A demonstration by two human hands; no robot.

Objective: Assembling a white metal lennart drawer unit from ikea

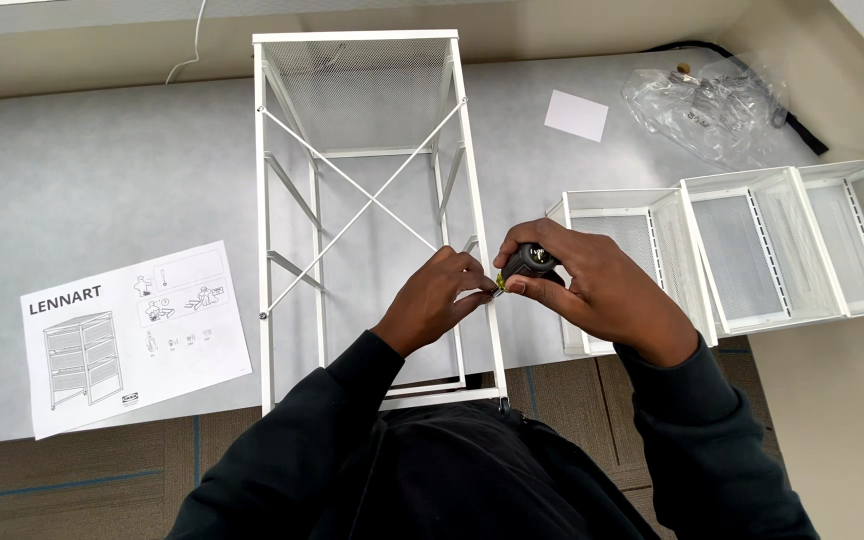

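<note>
You are gripping screwdriver (530,262) with right hand (592,290); left hand (442,300) pinching tip at white frame (472,190) rail. Tip could be slipping, pricking fingers.

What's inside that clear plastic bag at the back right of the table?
The clear plastic bag holds small metal hardware, partly brass-coloured; crinkles and glare hide the individual pieces, so I can't tell their kind.

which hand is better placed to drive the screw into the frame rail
Right. The right hand already grips the screwdriver at the white frame rail, while the left hand only pinches at its tip.
</note>
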